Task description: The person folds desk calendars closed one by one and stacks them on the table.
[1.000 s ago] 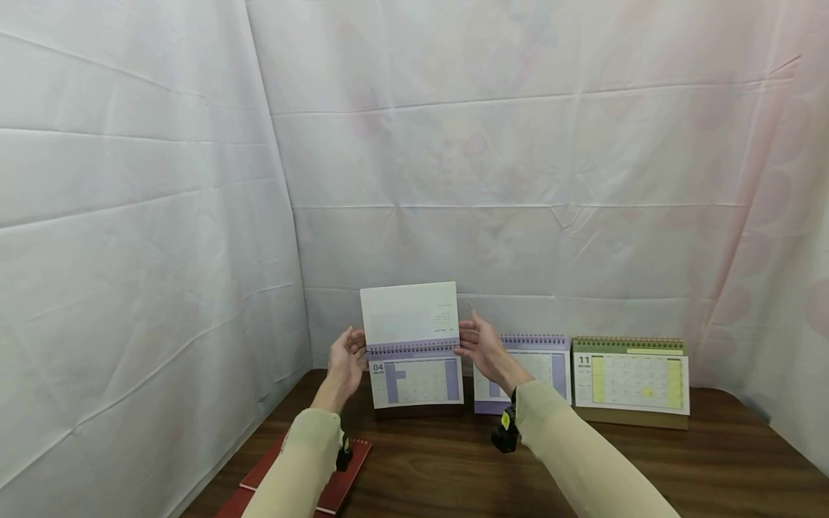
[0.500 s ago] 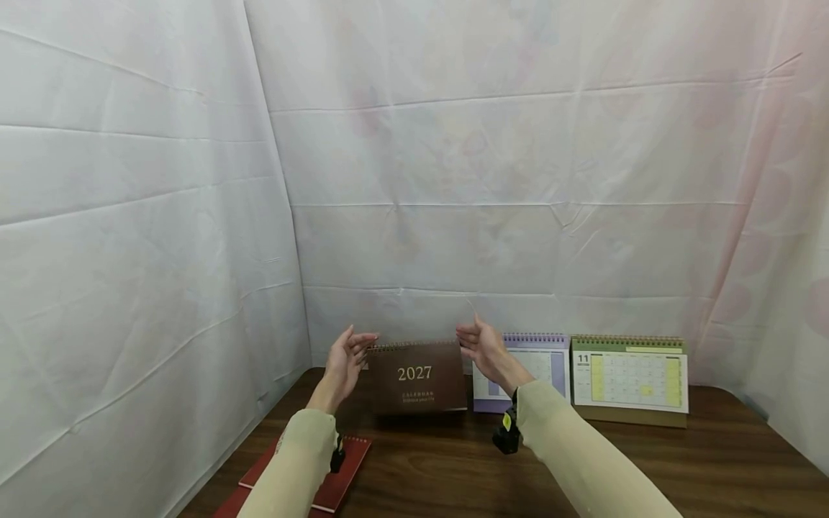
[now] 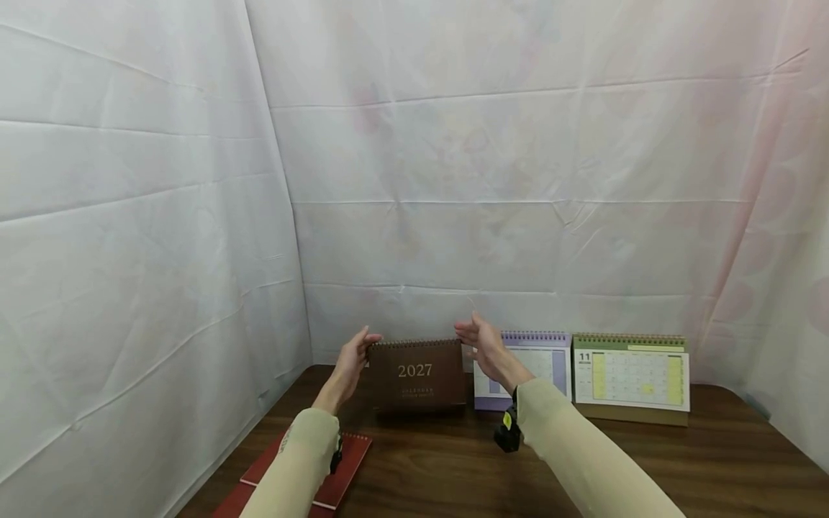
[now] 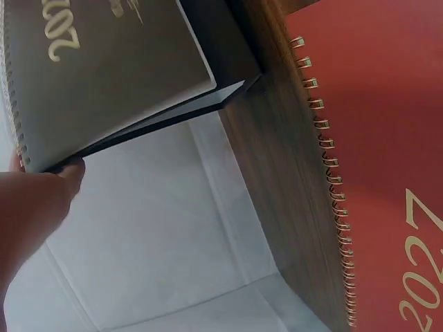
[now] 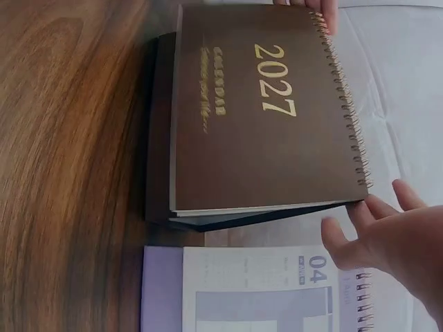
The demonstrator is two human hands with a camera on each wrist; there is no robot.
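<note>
A brown desk calendar with gold "2027" lettering and a spiral along its top stands on the table. My left hand grips its upper left corner, thumb at the side edge and fingers at the spiral, as the left wrist view also shows. At the opposite corner my right hand touches the calendar with its fingertips, the thumb held apart from them. Both page block and stand of the brown calendar show at its side edge in the right wrist view.
Just right of it stands a purple calendar, partly behind my right hand. Beyond that is a green and yellow calendar. Red spiral-bound covers lie at the front left under my left forearm. Whitish cloth hangs behind the table.
The white page and purple month sheet have come down, and the brown cover now faces front. My left hand has moved in from beside the calendar to its corner. The right hand has hardly moved.
</note>
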